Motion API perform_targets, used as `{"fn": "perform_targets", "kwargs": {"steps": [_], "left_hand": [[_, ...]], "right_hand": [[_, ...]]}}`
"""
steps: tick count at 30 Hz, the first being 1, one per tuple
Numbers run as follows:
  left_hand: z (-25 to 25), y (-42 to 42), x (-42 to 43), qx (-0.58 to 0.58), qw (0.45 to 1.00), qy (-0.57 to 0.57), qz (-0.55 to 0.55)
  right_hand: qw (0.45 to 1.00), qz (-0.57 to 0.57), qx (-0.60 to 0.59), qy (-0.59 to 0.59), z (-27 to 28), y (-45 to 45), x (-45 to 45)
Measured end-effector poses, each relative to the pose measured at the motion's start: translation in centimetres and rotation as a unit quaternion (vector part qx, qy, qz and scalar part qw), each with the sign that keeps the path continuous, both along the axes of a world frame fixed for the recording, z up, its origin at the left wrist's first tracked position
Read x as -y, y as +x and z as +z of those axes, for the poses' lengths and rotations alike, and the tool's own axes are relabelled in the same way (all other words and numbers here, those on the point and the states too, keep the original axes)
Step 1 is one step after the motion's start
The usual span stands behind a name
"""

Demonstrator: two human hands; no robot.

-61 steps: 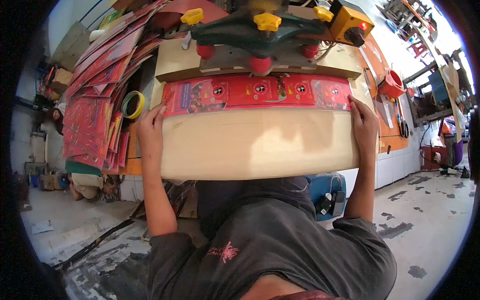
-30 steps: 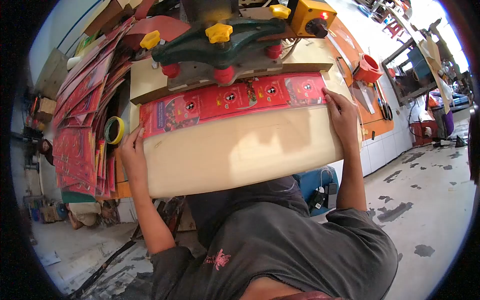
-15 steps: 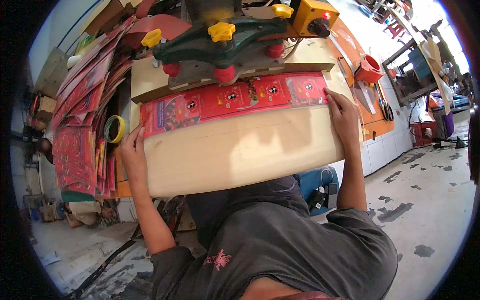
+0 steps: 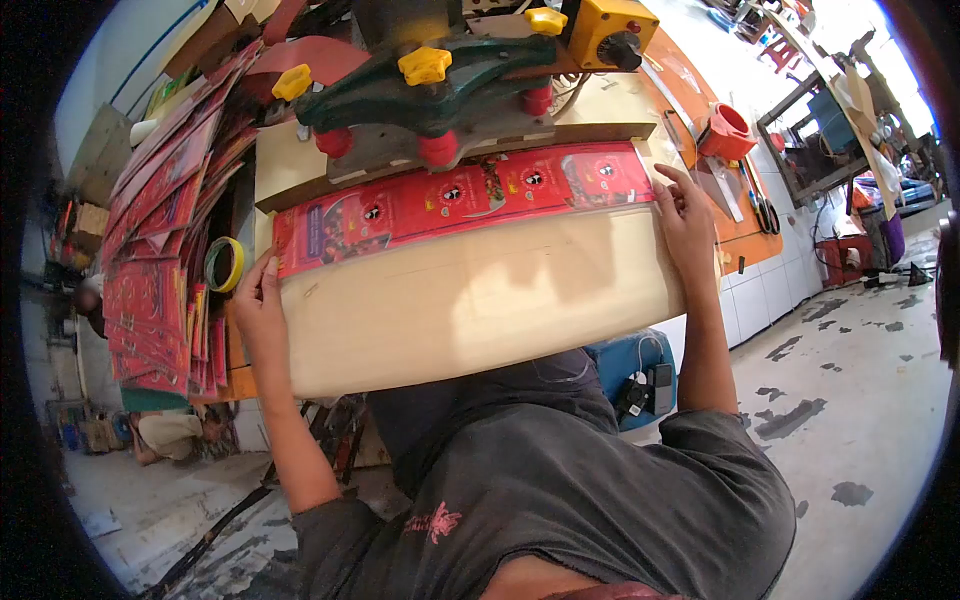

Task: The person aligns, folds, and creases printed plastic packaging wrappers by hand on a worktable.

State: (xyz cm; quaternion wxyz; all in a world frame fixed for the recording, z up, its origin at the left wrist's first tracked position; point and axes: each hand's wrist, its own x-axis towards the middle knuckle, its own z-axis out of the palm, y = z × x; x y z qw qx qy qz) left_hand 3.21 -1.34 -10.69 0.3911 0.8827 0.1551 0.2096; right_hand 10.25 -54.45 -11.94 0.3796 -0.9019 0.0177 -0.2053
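Observation:
A long red printed sheet (image 4: pixel 420 208) lies across the cream board (image 4: pixel 480 300), along the front of a raised cardboard-coloured strip (image 4: pixel 300 182). At the sheet's left end, my left hand (image 4: pixel 262 305) pinches its corner between thumb and fingers. My right hand (image 4: pixel 688 222) is at the other end, its fingers apart and its thumb close by the sheet's edge. Just behind the sheet is a dark green press head (image 4: pixel 420 95) with yellow star knobs (image 4: pixel 425 66) and red feet (image 4: pixel 437 150).
Red printed sheets (image 4: pixel 145 300) are heaped at the left, beside a yellow tape roll (image 4: pixel 224 264). On the right are a yellow control box (image 4: pixel 612 35), a red tape holder (image 4: pixel 727 132) and scissors (image 4: pixel 765 212). A person (image 4: pixel 170 437) is low in the left background.
The fingers of my right hand have spread and lifted a little from the sheet's end. The red lamp on the control box no longer glows. The view has turned since the oldest frame.

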Motion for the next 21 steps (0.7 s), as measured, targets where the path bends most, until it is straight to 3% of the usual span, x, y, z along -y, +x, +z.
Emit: {"fn": "perform_targets", "kwargs": {"steps": [4,7,9,12,21], "left_hand": [[1.6,0.7,0.3,-0.042,0.998,0.04,-0.003],[1.5,2.2,-0.9,-0.071,0.995,0.05,-0.04],[1.5,3.1,-1.1,-0.088,0.992,0.062,-0.062],[1.6,3.6,-1.0,-0.106,0.986,0.118,-0.05],[1.7,3.5,-0.8,-0.105,0.983,0.145,-0.042]], "right_hand": [[0.997,0.011,-0.053,0.063,1.2,1.3,-0.1],[0.996,0.029,-0.081,0.028,2.1,2.8,-0.2],[0.984,-0.002,-0.161,-0.077,2.6,3.4,-0.7],[0.99,-0.014,-0.069,-0.126,1.6,3.4,-1.4],[0.978,-0.044,-0.126,-0.161,2.4,3.5,-2.2]]}}
